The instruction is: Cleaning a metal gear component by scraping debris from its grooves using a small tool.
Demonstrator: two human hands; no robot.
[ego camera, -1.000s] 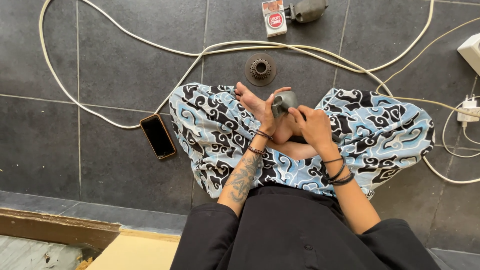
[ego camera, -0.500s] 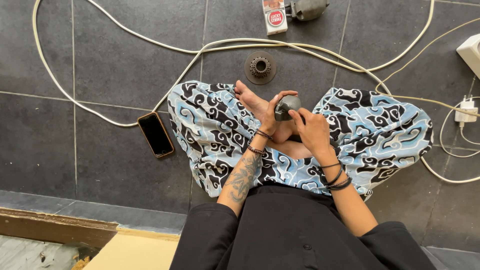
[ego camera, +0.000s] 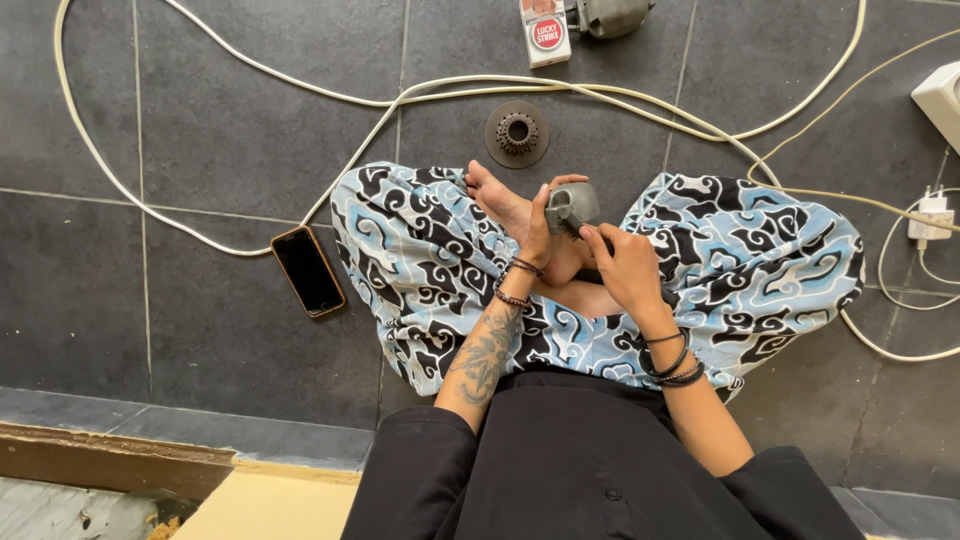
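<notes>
While sitting cross-legged on the dark tiled floor [ego camera: 230,160] in blue patterned trousers [ego camera: 420,260], holding a small grey metal housing [ego camera: 571,208] up over the lap, just nearer than the bare foot [ego camera: 500,195]. Gripping the housing from its left side with the left hand [ego camera: 535,225], fingers curled part-way round it and thumb hooked over the top edge. Pinching at the housing's near face with the right hand [ego camera: 622,265], fingertips bunched together; whether anything small is sitting between them, impossible to tell. Lying between both hands, touching each, so neither is really nearer. Running roughly left to right, the housing's long axis, with its rounded end pointing away toward the round toothed disc [ego camera: 517,133] on the floor beyond the housing. Lying well left of the housing, a dark phone [ego camera: 308,271]; trailing past the disc, a pale cable [ego camera: 330,95].
</notes>
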